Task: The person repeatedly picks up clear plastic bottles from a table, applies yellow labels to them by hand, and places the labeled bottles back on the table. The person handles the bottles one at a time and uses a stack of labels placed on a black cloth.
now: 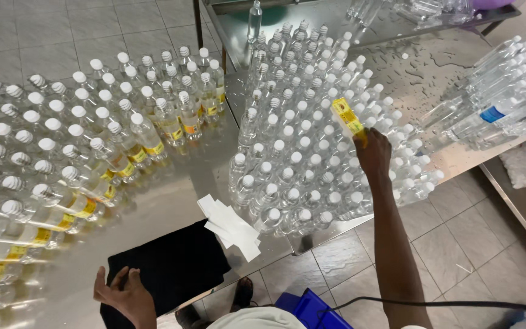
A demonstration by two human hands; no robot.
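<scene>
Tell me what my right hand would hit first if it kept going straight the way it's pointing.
Probably the unlabelled bottles further up the table. Your right hand holds a yellow label strip above them, pointing toward the far end, so the capped tops there come first. Depth is hard to judge; it may pass just over them.

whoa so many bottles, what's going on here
A person stands at a shiny metal table crowded with clear plastic bottles with white caps. The right hand reaches over the unlabelled cluster of bottles, holding a strip of yellow labels above them. The left hand is open and rests near the table's front edge by a black cloth. The bottles on the left already carry yellow labels. White backing paper strips lie on the table between the two groups.
</scene>
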